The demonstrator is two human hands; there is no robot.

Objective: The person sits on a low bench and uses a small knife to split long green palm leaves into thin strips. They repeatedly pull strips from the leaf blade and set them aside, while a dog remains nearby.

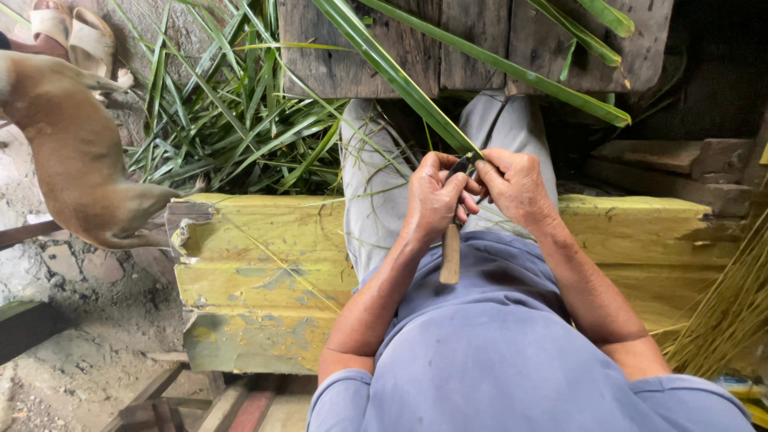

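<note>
My left hand (434,200) grips a knife with a pale wooden handle (451,254) that points down toward my lap; its dark blade sits at the base of a long green palm leaf (400,76). My right hand (516,188) pinches that leaf base right beside the blade. The leaf runs up and to the left, away from me, out of the top of the view. Both hands meet above my knees, over grey trousers.
I sit on a worn yellow wooden bench (264,272). A heap of green leaves (232,120) lies on the ground at the upper left. A tan dog (72,152) stands at the left. Stripped pale leaf ribs (724,312) are bundled at the right.
</note>
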